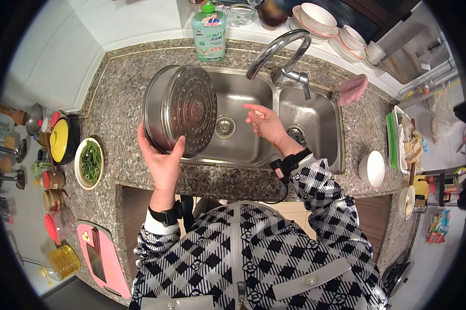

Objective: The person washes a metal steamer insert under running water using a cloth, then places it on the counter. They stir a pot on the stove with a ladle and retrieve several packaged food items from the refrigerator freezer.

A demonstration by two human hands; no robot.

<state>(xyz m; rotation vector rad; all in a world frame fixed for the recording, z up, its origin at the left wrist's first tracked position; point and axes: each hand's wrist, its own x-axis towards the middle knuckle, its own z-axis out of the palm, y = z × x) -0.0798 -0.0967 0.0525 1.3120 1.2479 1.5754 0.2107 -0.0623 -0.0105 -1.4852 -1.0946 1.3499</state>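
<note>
My left hand (161, 159) grips the lower edge of a round stainless steel steamer pot (180, 108), tilted on its side so that a perforated metal face turns towards the sink. The pot overlaps the left rim of the double-bowl sink (248, 89). Over the left bowl, my right hand (262, 122) is partly curled, with a small pale scrap (259, 113) at its fingers; what the scrap is I cannot tell. Above the sink arches a chrome faucet (281, 50), its spout over the left bowl. No running water shows.
Behind the sink stand a green dish soap bottle (209, 37) and stacked bowls (318, 17). A pink cloth (352, 90) and a white bowl (371, 169) are at the right. Leftward are a bowl of greens (90, 164) and a knife (96, 257) on a pink cutting board (114, 275).
</note>
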